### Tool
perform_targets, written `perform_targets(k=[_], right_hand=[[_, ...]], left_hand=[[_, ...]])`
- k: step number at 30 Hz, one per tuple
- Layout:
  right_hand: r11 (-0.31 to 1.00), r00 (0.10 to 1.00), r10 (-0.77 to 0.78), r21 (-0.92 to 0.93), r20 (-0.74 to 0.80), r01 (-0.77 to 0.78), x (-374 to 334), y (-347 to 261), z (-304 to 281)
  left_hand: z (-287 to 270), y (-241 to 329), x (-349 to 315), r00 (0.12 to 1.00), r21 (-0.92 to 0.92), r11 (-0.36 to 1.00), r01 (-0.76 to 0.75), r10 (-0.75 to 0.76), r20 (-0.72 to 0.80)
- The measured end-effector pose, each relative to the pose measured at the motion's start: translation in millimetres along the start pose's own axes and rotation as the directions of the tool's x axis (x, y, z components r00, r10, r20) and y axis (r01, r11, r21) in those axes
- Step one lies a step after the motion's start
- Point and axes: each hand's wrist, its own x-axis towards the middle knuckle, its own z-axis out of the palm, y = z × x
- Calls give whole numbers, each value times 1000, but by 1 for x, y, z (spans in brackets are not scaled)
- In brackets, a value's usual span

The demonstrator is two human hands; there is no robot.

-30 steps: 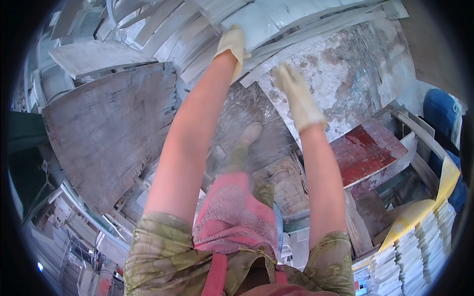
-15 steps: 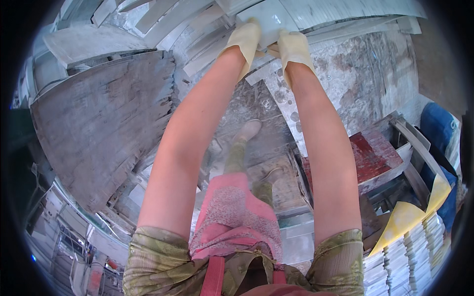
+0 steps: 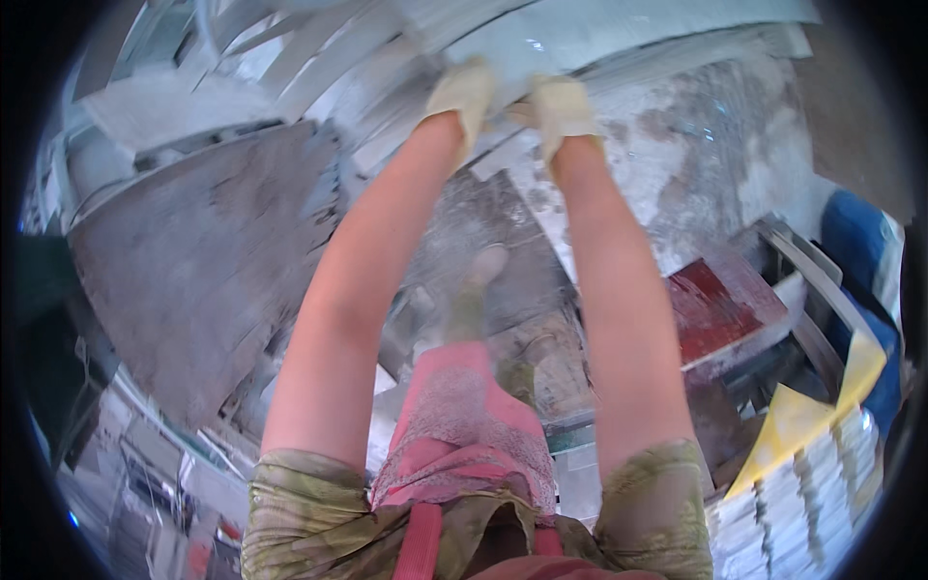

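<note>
Both my hands wear loose cream gloves and reach to the far end of the view. My left hand (image 3: 466, 92) meets the near edge of a smooth, shiny, pale bluish panel (image 3: 517, 48). Close to its right, my right hand (image 3: 561, 104) meets that edge too. Blur and the gloves hide the fingers of both, so a grip cannot be made out. Between the hands, a small tan piece (image 3: 522, 112) shows beside the right glove; its kind is unclear.
A large worn grey board (image 3: 193, 251) lies at left. Whitish, stained boarding (image 3: 677, 164) spreads at right, with a red-painted wooden piece (image 3: 715, 309) below it. Nearer stand a blue rounded object (image 3: 855, 242) and a white stack (image 3: 802, 493) under yellow sheeting (image 3: 788, 430).
Both gloved hands have come slightly nearer and to the left in the picture. The whole view has shifted a little and is more blurred.
</note>
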Motion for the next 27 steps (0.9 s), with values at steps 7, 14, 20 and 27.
perform_targets(k=[7, 14, 20, 27], right_hand=[[835, 956, 224, 543, -188, -89, -91, -12, -21], [782, 947, 321, 566, -7, -261, -372, 52, -36], [241, 947, 312, 970, -70, -8, -537, 75, -38], [375, 962, 4, 893, -271, 250, -621, 50, -33]], left_hand=[[7, -19, 37, 981, -352, 916, 194, -192, 40], [-16, -64, 13, 887, 719, 550, -425, 412, 209], [4, -60, -216, 498, -74, 847, -527, 378, 781], [158, -5, -442, -54, -195, 931, -308, 188, 981]])
